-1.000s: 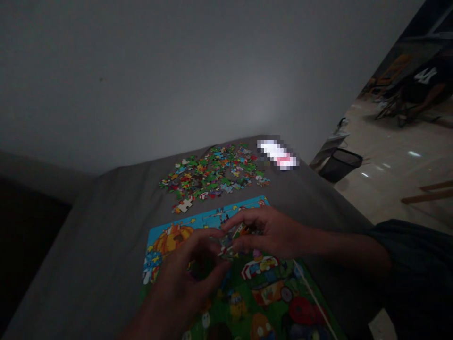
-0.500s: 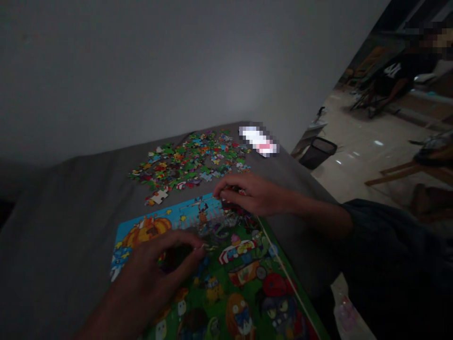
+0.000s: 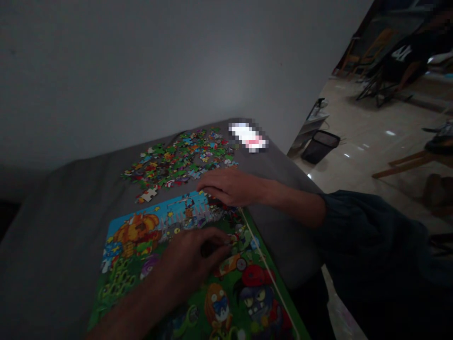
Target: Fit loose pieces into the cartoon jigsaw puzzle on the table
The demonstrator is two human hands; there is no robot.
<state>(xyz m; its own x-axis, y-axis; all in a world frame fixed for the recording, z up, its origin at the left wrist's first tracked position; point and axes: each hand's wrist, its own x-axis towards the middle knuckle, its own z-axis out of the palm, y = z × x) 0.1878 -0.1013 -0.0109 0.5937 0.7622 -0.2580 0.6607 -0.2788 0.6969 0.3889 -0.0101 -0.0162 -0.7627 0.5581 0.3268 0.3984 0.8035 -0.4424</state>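
A colourful jigsaw puzzle board (image 3: 224, 309) with cartoon figures lies in front of me on a grey cloth. My left hand (image 3: 198, 252) reaches over its middle, thumb and forefinger pinched on a small puzzle piece, mostly hidden by the fingers, close above the cart picture. Near the board's top right corner is my right hand (image 3: 235, 186), its fingers bent and closed together; what they hold, if anything, is hidden. Just beyond the board spreads a heap of loose puzzle pieces (image 3: 177, 160). One pale piece (image 3: 148, 194) lies at the heap's near edge.
A bright phone-like screen (image 3: 248, 137), blurred out, rests at the far right of the grey cloth (image 3: 53, 226). Behind stands a plain wall (image 3: 141, 71). Right of the table are a dark bin (image 3: 320, 146) on the floor and a seated person (image 3: 406, 61).
My left hand has moved right across the board, from near the pumpkin to the cart picture. My right hand stays by the top right corner. The whole view has shifted slightly.
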